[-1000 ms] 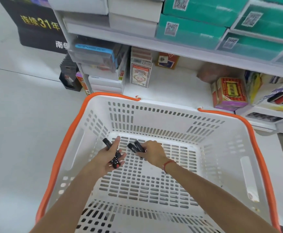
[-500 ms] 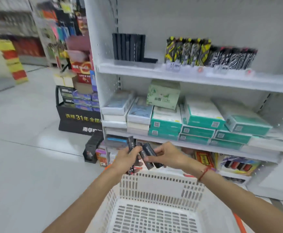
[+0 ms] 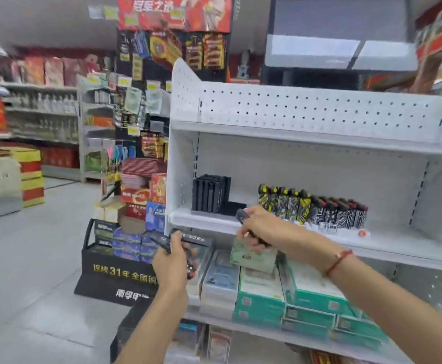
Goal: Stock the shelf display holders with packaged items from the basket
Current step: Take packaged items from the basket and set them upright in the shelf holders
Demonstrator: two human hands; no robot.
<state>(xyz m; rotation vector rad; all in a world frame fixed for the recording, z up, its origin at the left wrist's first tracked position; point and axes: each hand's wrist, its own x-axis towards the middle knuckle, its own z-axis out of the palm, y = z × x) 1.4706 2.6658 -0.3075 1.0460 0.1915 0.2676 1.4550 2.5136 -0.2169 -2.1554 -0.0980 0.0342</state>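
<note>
Now both hands have risen from the basket, right hand and left hand each gripping black packaged sticks, nearing the black display holder.

A white shelf carried a black display holder at its left end and a row of yellow-black and black-white packs further right, while the shelf below bore stacked teal-and-white boxes.

Both hands reach forward, the left hand and right hand each curled, gripping.
</note>
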